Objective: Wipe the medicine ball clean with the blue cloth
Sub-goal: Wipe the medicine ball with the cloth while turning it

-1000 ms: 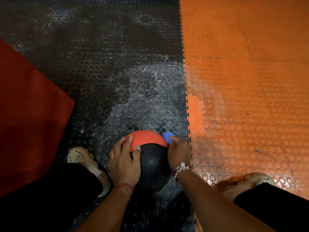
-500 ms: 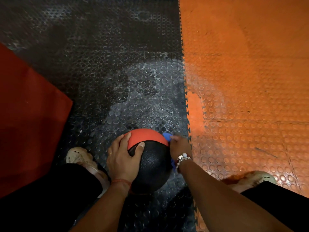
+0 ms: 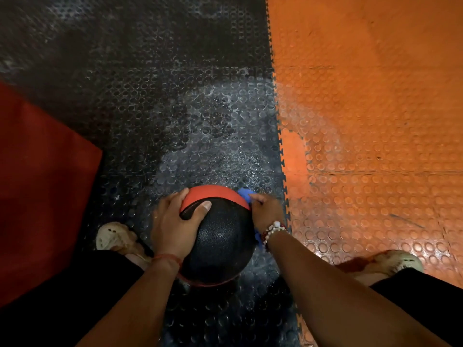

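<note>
The medicine ball [image 3: 220,236] has turned slightly since a moment ago, a red edge now showing at its near underside. It sits on the black studded floor mat [image 3: 175,121], between the person's pale shoes [image 3: 112,236]. The left hand [image 3: 170,229] grips its left side, thumb across the top. The right hand [image 3: 265,214], with a bead bracelet [image 3: 273,229] at the wrist, clutches the blue cloth [image 3: 244,192] against the ball's right side. An orange studded mat [image 3: 363,146] adjoins on the right.

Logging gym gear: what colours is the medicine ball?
The medicine ball is black with red panels, clearest in the head view.
</note>
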`<action>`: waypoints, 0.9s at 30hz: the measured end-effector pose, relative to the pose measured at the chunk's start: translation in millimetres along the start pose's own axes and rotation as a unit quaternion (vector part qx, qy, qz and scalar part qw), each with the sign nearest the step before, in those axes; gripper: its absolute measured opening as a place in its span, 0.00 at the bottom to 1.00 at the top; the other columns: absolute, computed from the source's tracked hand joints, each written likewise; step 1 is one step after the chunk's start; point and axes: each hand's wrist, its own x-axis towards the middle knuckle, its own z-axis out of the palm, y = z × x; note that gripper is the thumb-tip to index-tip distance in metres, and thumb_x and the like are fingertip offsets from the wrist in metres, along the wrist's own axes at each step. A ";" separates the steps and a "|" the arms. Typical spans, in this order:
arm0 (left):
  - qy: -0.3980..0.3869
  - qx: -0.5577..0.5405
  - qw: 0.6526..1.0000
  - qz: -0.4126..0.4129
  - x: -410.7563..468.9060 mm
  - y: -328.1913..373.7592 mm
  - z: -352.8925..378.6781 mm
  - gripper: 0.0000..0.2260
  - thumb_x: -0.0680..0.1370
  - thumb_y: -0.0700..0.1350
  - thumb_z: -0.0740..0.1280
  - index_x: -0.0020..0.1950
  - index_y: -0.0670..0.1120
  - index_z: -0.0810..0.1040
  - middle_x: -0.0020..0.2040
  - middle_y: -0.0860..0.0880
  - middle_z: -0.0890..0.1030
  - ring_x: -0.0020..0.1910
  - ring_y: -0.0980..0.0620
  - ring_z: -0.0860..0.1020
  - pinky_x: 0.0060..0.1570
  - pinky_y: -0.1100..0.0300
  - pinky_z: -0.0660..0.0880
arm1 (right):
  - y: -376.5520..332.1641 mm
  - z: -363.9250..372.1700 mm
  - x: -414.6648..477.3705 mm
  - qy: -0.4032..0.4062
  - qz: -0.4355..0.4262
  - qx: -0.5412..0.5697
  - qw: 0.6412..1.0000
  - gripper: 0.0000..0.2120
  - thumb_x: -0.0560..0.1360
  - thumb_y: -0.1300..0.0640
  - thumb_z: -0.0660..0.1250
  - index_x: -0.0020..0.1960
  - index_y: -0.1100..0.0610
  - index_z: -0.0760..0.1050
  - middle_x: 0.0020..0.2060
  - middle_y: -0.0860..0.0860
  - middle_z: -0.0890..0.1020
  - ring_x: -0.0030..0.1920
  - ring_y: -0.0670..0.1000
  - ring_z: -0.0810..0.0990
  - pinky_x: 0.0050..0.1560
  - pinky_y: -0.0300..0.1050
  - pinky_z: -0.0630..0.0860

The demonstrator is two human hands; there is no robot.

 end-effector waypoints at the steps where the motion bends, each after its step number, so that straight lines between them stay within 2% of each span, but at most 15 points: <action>1: -0.004 -0.009 1.000 0.000 1.4 0.9 -0.3 0.30 0.71 0.66 0.67 0.70 0.58 0.71 0.67 0.56 0.68 0.69 0.52 0.64 0.67 0.55 0.61 | 6.8 0.1 2.5 -0.023 0.028 0.004 0.999 0.12 0.77 0.61 0.61 0.55 0.58 0.81 0.50 0.55 0.83 0.48 0.54 0.81 0.53 0.42 0.75; 3: -0.019 -0.017 1.000 -0.004 7.0 2.3 -0.8 0.31 0.69 0.67 0.68 0.69 0.58 0.72 0.66 0.56 0.69 0.68 0.53 0.65 0.65 0.56 0.61 | 24.4 1.8 -0.8 -0.043 0.098 0.042 0.993 0.11 0.77 0.64 0.60 0.52 0.60 0.81 0.45 0.56 0.83 0.43 0.51 0.79 0.48 0.42 0.74; 5: -0.030 -0.016 0.999 -0.008 13.2 4.5 -1.6 0.34 0.65 0.71 0.64 0.68 0.60 0.72 0.65 0.57 0.69 0.67 0.53 0.67 0.65 0.56 0.63 | 42.5 8.5 -14.1 -0.048 0.193 0.099 0.975 0.13 0.76 0.67 0.59 0.46 0.59 0.82 0.39 0.56 0.83 0.36 0.51 0.78 0.43 0.47 0.75; 6: -0.035 -0.017 0.999 -0.010 15.3 6.3 -1.8 0.34 0.65 0.72 0.64 0.68 0.60 0.72 0.64 0.57 0.70 0.67 0.53 0.67 0.64 0.56 0.64 | 50.3 13.7 -22.5 -0.038 0.224 0.122 0.966 0.13 0.76 0.67 0.59 0.45 0.59 0.82 0.39 0.57 0.83 0.36 0.53 0.78 0.42 0.50 0.76; 8: -0.035 -0.021 0.999 -0.014 18.8 8.9 -1.9 0.30 0.69 0.68 0.67 0.69 0.59 0.72 0.65 0.56 0.69 0.67 0.53 0.67 0.62 0.57 0.63 | 54.4 23.7 -36.8 0.024 0.233 0.164 0.958 0.11 0.75 0.64 0.62 0.47 0.56 0.83 0.43 0.57 0.84 0.41 0.56 0.81 0.46 0.53 0.79; 10: -0.033 -0.024 0.999 -0.017 20.6 7.8 -2.6 0.28 0.72 0.64 0.68 0.69 0.58 0.72 0.65 0.55 0.69 0.67 0.52 0.68 0.62 0.56 0.62 | 42.0 22.1 -42.8 0.100 0.195 0.161 0.962 0.09 0.75 0.59 0.64 0.50 0.51 0.82 0.45 0.52 0.84 0.44 0.53 0.81 0.49 0.50 0.79; 11: -0.033 -0.026 0.999 -0.020 20.3 5.9 -3.7 0.28 0.71 0.65 0.68 0.69 0.58 0.72 0.64 0.55 0.69 0.67 0.51 0.68 0.63 0.55 0.63 | 34.8 18.9 -42.6 0.112 0.161 0.144 0.970 0.10 0.75 0.59 0.64 0.52 0.50 0.81 0.45 0.51 0.84 0.42 0.52 0.81 0.48 0.47 0.78; 13: -0.027 -0.039 0.998 -0.030 18.4 0.9 -7.4 0.33 0.66 0.70 0.65 0.68 0.59 0.73 0.62 0.56 0.69 0.67 0.50 0.69 0.66 0.53 0.64 | 20.3 12.1 -41.8 0.097 0.068 0.094 0.988 0.12 0.76 0.60 0.63 0.55 0.51 0.80 0.47 0.52 0.84 0.41 0.52 0.80 0.46 0.44 0.76; 15: -0.015 -0.066 0.997 -0.045 15.7 -4.8 -10.1 0.36 0.62 0.72 0.62 0.67 0.60 0.73 0.59 0.59 0.69 0.66 0.52 0.69 0.67 0.51 0.65 | 9.6 9.9 -37.1 0.096 -0.011 0.050 0.994 0.12 0.76 0.60 0.63 0.56 0.53 0.80 0.50 0.53 0.81 0.45 0.52 0.79 0.49 0.42 0.73; 17: -0.011 -0.095 0.994 -0.050 13.3 -9.4 -11.2 0.36 0.62 0.72 0.62 0.67 0.59 0.74 0.59 0.60 0.69 0.66 0.54 0.70 0.67 0.54 0.64 | 10.3 13.7 -23.6 0.092 -0.037 0.038 0.994 0.12 0.76 0.61 0.63 0.55 0.52 0.81 0.50 0.52 0.79 0.47 0.51 0.78 0.51 0.41 0.73; 20: -0.002 -0.117 0.991 -0.062 12.3 -12.1 -11.8 0.34 0.62 0.71 0.63 0.66 0.60 0.74 0.60 0.59 0.70 0.64 0.55 0.70 0.65 0.57 0.64 | 28.2 20.3 -0.5 -0.012 0.061 0.054 0.997 0.13 0.76 0.65 0.61 0.53 0.57 0.81 0.50 0.55 0.82 0.49 0.54 0.81 0.52 0.46 0.77; 22: 0.000 -0.117 0.991 -0.072 12.5 -9.5 -11.4 0.33 0.63 0.71 0.64 0.65 0.61 0.74 0.60 0.60 0.70 0.65 0.55 0.70 0.67 0.54 0.64 | 44.4 25.1 -4.2 -0.070 0.161 0.124 0.977 0.14 0.75 0.68 0.58 0.49 0.60 0.82 0.48 0.57 0.83 0.43 0.54 0.81 0.43 0.40 0.79; 23: 0.000 -0.113 0.991 -0.077 13.0 -7.6 -11.1 0.32 0.63 0.71 0.64 0.65 0.61 0.74 0.60 0.60 0.70 0.65 0.54 0.70 0.68 0.52 0.64 | 50.2 28.2 -12.3 -0.066 0.209 0.166 0.962 0.14 0.75 0.69 0.58 0.46 0.60 0.82 0.47 0.57 0.83 0.41 0.52 0.81 0.41 0.39 0.79; 25: 0.003 -0.102 0.991 -0.082 15.4 -5.2 -10.3 0.32 0.64 0.71 0.63 0.66 0.61 0.74 0.61 0.60 0.70 0.66 0.54 0.70 0.69 0.50 0.64 | 55.1 33.6 -28.8 -0.005 0.265 0.244 0.933 0.12 0.76 0.67 0.60 0.46 0.58 0.82 0.45 0.56 0.83 0.43 0.54 0.81 0.47 0.48 0.80; 27: 0.009 -0.093 0.992 -0.085 17.1 -2.6 -8.5 0.32 0.65 0.70 0.64 0.67 0.60 0.74 0.63 0.57 0.71 0.66 0.53 0.70 0.69 0.50 0.64 | 51.2 33.6 -39.8 0.083 0.241 0.240 0.937 0.09 0.75 0.63 0.63 0.49 0.57 0.81 0.46 0.55 0.84 0.46 0.53 0.81 0.52 0.51 0.78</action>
